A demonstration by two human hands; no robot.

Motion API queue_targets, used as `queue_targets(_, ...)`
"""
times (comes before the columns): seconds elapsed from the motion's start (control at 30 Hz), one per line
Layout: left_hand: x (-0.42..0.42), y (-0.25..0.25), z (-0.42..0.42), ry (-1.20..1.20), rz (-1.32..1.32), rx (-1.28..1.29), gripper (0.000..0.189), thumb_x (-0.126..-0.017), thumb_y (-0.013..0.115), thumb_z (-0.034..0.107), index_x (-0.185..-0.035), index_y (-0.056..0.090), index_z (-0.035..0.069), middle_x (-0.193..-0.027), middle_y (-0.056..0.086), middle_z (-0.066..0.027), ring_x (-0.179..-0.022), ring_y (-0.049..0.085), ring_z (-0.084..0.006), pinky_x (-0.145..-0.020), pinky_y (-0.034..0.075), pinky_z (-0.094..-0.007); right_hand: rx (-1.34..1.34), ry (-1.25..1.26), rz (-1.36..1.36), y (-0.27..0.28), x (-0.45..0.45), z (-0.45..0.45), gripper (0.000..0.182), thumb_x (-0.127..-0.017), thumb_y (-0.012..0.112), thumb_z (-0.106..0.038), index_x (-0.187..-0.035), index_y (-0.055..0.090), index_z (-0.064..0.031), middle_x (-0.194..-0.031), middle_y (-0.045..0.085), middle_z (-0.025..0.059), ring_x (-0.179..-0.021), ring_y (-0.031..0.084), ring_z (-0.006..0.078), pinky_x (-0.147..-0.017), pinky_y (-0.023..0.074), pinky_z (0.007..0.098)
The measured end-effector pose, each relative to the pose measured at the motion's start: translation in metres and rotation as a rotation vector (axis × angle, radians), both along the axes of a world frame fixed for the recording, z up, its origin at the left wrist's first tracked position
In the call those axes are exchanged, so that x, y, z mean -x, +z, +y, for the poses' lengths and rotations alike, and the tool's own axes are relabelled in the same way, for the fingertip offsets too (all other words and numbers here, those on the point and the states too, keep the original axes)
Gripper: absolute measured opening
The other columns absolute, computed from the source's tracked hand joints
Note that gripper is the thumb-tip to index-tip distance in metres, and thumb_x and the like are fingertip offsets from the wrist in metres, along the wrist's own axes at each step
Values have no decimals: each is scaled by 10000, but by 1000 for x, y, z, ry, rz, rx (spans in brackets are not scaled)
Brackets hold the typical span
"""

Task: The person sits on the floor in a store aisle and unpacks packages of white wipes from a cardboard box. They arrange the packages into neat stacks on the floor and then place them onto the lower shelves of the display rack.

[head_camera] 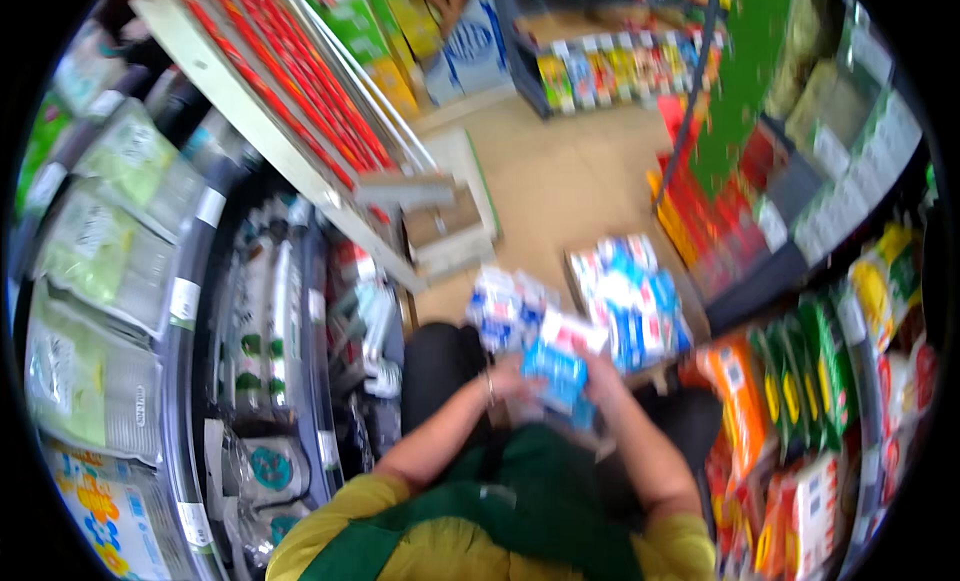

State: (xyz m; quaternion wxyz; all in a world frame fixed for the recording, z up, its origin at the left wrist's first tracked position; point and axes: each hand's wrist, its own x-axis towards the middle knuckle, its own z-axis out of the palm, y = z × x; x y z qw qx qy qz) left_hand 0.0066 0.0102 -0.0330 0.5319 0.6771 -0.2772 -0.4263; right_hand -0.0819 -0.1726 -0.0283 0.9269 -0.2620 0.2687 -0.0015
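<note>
Low in front of my body, my left hand [515, 380] grips the left side of a blue plastic-wrapped pack [555, 367]. My right hand [600, 378] has hold of its right side. A white pack with red print [571, 332] sits against the far end of the blue one; whether my right fingers also hold it, I cannot tell. Just beyond my left hand are several white-and-blue wrapped packs [501, 309]. An open cardboard carton [699, 324] to the right is filled with blue-and-white packs [630, 303]. Motion blur hides the finer print.
Shelves [174, 363] of bagged disposable tableware rise close on my left. A white-framed rack [292, 183] juts in beside the tan floor [559, 168]. On my right, shelves hold orange bags [739, 401] and green bags [806, 371]. Another stocked shelf [615, 67] stands ahead.
</note>
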Motion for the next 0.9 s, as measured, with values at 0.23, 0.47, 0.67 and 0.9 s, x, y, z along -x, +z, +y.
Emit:
queue_targets(0.23, -26, -33, 9, 744, -129, 118, 492, -743, 664, 98, -1146, 394, 17, -935, 547, -85, -800, 524, -129, -702, 457, -265, 32, -287, 521, -82, 38, 19, 345, -785, 648, -153, -1070, 541, 9, -991, 602, 111, -857, 586, 237, -755, 466, 368)
queue_targets(0.47, -33, -14, 7, 742, -33, 89, 443, -780, 623, 78, -1158, 400, 16, -955, 546, -87, -834, 528, -115, -742, 442, -231, 189, -287, 436, -172, 29, 22, 309, -807, 630, -218, -1013, 549, -3, -892, 605, 103, -699, 593, 222, -608, 490, 372)
queue_targets(0.67, -33, -7, 3, 615, -17, 80, 418, -783, 625, 75, -1149, 425, 42, -960, 548, -76, -841, 523, -114, -741, 440, -236, 720, 103, 827, -229, 40, -8, 198, -808, 593, -239, -816, 581, -41, -599, 498, 35, -434, 436, 127, -362, 311, 235)
queue_targets(0.9, -25, 7, -8, 496, 43, 64, 339, -810, 586, 58, -1124, 460, 26, -982, 547, -63, -870, 519, -113, -762, 422, -230, 1040, -170, 288, -149, -52, -45, 164, -786, 580, -160, -765, 608, 0, -594, 585, 49, -504, 555, 163, -495, 432, 270)
